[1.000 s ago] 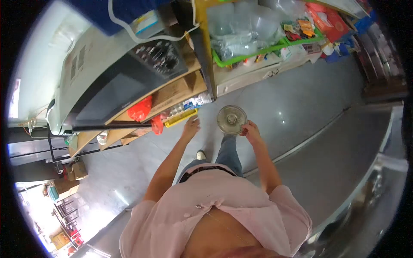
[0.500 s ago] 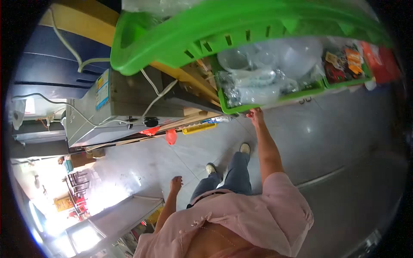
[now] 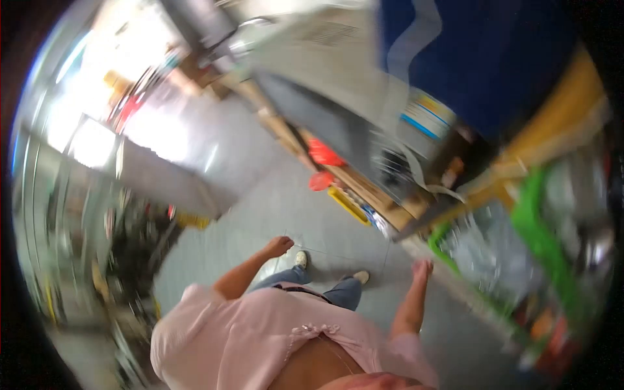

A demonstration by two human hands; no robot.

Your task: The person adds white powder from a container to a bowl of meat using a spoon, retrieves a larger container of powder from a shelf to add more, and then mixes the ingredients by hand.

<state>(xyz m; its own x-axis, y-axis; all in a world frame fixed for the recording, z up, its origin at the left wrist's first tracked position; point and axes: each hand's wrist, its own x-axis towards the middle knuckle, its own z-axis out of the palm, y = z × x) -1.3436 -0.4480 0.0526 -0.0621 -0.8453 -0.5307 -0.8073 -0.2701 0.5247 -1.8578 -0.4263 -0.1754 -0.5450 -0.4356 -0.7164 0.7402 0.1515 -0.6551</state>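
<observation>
My left hand (image 3: 279, 246) hangs in front of my body, above the grey floor, with its fingers curled in and nothing visible in them. On the other side, my right hand (image 3: 422, 268) is beside the shelf edge, close to a green basket (image 3: 439, 238) holding clear plastic items. Motion blurs its fingers, so whether it grips or touches anything cannot be made out.
To the right runs a wooden-edged shelf (image 3: 364, 184) with a grey box-shaped appliance, loose cable and red plastic bags (image 3: 323, 153). A yellow tray (image 3: 349, 205) lies low beneath it. Blurred racks (image 3: 130, 247) and a counter (image 3: 162, 172) stand on the left.
My view has swung round to the right, bringing the left-hand racks into sight and shifting the green baskets to the lower right. My right hand is no longer at the basket's front rim.
</observation>
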